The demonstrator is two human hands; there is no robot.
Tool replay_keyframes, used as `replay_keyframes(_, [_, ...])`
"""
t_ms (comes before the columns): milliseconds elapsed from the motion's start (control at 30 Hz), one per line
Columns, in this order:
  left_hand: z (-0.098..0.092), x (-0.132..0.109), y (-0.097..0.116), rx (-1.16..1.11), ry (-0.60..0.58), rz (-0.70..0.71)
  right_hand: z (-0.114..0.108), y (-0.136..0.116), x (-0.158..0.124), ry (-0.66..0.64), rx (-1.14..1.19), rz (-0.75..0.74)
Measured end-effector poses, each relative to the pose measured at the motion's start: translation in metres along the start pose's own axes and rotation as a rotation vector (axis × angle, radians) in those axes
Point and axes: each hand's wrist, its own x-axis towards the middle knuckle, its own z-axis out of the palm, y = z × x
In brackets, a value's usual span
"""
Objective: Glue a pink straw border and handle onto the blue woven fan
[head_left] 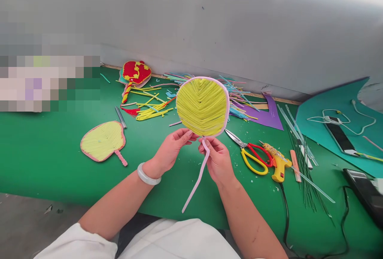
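Observation:
A round yellow-green fan [202, 105], edged in pale pink fuzzy stem, stands upright above the table. My left hand [179, 141] pinches its lower rim from the left. At the rim's bottom right, my right hand [218, 157] grips a pale pink pipe cleaner [197, 181], whose loose end bends down toward me. Whether that stem is joined to the fan is hidden by the fingers. A finished-looking leaf-shaped fan [103, 141] with a pink edge and short twisted handle lies flat to the left.
Scissors [253, 155] and a yellow glue gun [280, 167] with a black cord lie at right, beside glue sticks and green wires [308, 175]. Loose pipe cleaners [152, 105] and a red fan [136, 72] are at the back. A phone [341, 135] rests on a teal sheet.

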Motion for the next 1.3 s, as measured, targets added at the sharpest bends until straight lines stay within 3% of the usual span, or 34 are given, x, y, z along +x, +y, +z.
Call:
replay_keyframes(167, [0.0026, -0.0017, 0.0030, -0.148, -0.055, 0.027, 0.0001, 0.0046, -0.0009, -0.079, 0.066, 0.088])
replay_keyframes(533, [0.0043, -0.0042, 0.0069, -0.135, 0.029, 0.090, 0.0024, 0.0012, -0.0033, -0.174, -0.074, 0.066])
replay_keyframes(1300, [0.0030, -0.0014, 0.0006, -0.127, 0.082, 0.146, 0.0034, 0.0051, -0.0002, -0.046, -0.210, -0.028])
